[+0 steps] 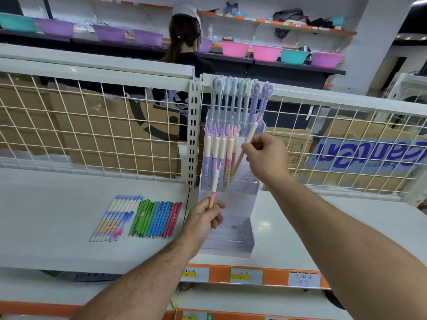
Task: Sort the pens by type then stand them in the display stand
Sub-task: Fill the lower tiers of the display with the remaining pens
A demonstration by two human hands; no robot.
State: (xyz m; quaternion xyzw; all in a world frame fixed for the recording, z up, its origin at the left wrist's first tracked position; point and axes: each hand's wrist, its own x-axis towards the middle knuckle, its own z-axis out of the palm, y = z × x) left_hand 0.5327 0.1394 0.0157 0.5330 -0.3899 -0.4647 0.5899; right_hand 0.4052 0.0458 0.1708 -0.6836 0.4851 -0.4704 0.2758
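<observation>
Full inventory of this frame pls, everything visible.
Stand: one, clear, on white shelf.
Tall pens: about eight, grey, mint, purple, stand's back row.
Antler pens: about five, cream-capped, stand's middle row.
Gradient pens: a batch, pastel, flat on shelf, left.
Plain pens: a batch, green, blue, red, beside them.
Basins: about nine, purple, pink, teal, far shelves.
Boxes: several, brown, behind grid.
Person: one, black top, beyond grid.
Left hand: fingers hold left pen, before stand.
Right hand: fingers hold right pen, over middle row.

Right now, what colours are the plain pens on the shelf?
The plain pens are green, blue, red; head view.
</observation>
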